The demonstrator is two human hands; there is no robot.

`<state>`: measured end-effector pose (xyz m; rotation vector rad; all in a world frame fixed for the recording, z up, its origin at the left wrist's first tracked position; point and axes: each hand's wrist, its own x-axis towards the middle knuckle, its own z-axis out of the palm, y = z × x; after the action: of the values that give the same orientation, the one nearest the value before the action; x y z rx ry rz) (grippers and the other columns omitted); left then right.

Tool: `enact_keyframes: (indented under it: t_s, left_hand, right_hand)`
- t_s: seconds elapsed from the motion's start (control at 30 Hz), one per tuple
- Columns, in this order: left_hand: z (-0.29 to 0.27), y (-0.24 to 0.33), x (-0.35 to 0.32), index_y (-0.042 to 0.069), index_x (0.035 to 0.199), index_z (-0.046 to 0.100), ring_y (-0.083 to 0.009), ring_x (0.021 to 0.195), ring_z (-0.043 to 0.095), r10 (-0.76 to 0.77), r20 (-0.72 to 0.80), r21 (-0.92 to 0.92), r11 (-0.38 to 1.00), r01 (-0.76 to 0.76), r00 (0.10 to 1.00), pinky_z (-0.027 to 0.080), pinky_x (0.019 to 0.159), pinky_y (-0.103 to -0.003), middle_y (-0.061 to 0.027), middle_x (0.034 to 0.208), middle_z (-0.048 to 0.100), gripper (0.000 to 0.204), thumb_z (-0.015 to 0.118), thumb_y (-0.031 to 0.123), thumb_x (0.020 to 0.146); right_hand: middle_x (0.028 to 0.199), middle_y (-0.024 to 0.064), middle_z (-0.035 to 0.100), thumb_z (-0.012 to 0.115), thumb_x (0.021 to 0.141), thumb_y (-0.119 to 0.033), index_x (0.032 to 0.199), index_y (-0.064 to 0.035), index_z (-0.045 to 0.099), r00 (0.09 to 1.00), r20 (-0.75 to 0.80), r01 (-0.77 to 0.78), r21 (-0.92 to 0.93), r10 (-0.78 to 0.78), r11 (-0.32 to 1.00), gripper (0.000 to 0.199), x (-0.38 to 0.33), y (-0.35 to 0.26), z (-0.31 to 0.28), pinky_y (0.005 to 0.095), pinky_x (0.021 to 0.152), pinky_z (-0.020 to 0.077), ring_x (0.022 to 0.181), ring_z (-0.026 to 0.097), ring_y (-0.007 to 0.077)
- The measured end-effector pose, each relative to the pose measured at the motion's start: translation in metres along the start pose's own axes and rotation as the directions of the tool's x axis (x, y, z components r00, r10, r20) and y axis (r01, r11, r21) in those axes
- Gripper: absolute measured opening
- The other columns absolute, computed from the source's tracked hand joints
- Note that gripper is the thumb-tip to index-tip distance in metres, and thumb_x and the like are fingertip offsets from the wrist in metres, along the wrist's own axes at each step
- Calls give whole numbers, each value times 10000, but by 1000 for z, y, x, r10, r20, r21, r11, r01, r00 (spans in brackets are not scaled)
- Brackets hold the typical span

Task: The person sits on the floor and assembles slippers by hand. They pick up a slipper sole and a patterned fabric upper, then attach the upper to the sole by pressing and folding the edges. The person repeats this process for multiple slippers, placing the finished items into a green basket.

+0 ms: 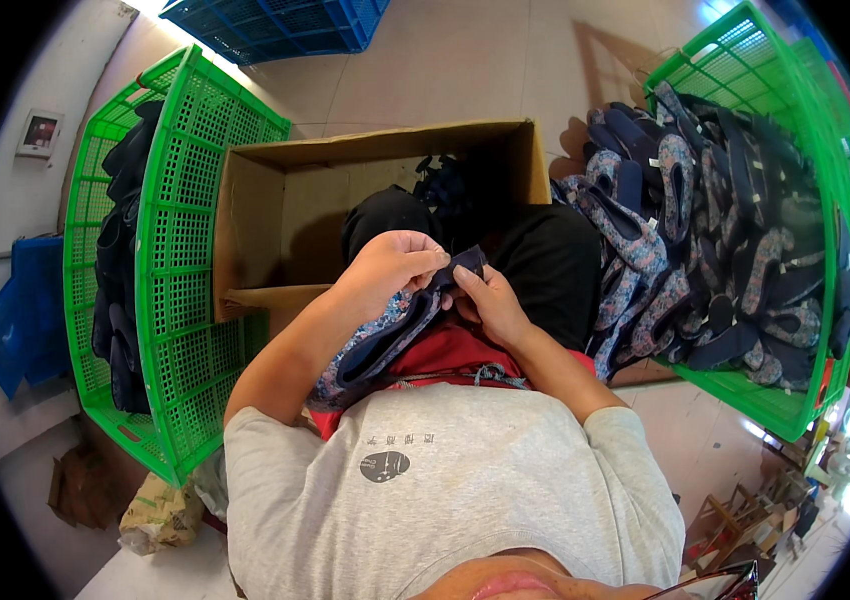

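Over my lap, a navy cloth shoe upper with a blue-and-pink floral outside lies under my left forearm, its dark lining showing. My left hand is closed in a pinch at the upper's far end; what sits right at those fingertips is too small to make out. Close beside it, my right hand grips the dark navy end of the same upper, thumb pressed on top. Both hands are nearly touching above my knees. Part of the upper is hidden by my left arm.
An open cardboard box stands before my knees, with dark pieces inside. At right, a green crate spills over with floral uppers. Another green crate at left holds dark items. A blue crate stands beyond.
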<state>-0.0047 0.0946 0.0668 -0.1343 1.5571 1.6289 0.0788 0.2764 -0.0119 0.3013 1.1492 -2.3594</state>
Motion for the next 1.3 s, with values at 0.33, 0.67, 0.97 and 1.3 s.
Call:
enact_keyframes:
  t_s: [0.33, 0.67, 0.97, 1.3]
  left_hand:
    - [24, 16, 11, 12, 888, 677, -61, 641, 489, 10, -40, 110, 994, -6, 999, 392, 569, -217, -6, 739, 621, 106, 665, 116, 891]
    - [-14, 2, 7, -44, 1113, 613, -135, 1000, 656, 241, -145, 408, 898, -164, 960, 515, 909, -265, -91, 1037, 680, 214, 622, 29, 912]
    - [-6, -26, -46, 11, 955, 621, -144, 746, 615, 373, -145, 684, 707, -179, 916, 516, 685, -287, -60, 833, 640, 199, 738, 78, 808]
    - [16, -57, -49, 50, 901, 560, -314, 808, 595, 723, -150, 909, 369, -193, 674, 493, 733, -413, -100, 825, 599, 272, 745, 77, 704]
  right_hand:
    - [791, 19, 615, 727, 902, -110, 1062, -117, 573, 992, -88, 82, -37, -85, 996, 222, 3, -2, 17, 180, 459, 298, 575, 467, 51]
    - [780, 7, 611, 704, 911, -97, 989, -117, 583, 995, -95, -31, 63, 37, 997, 145, 3, -4, 6, 164, 445, 274, 561, 456, 32]
    - [792, 15, 620, 693, 920, -118, 1037, -97, 589, 990, -141, 2, 17, 1, 1000, 158, 3, -7, -8, 155, 441, 291, 552, 464, 27]
    - [1134, -6, 656, 625, 958, -113, 1202, -92, 599, 915, -320, 185, -205, -245, 961, 246, 12, -46, -27, 159, 555, 361, 792, 525, 34]
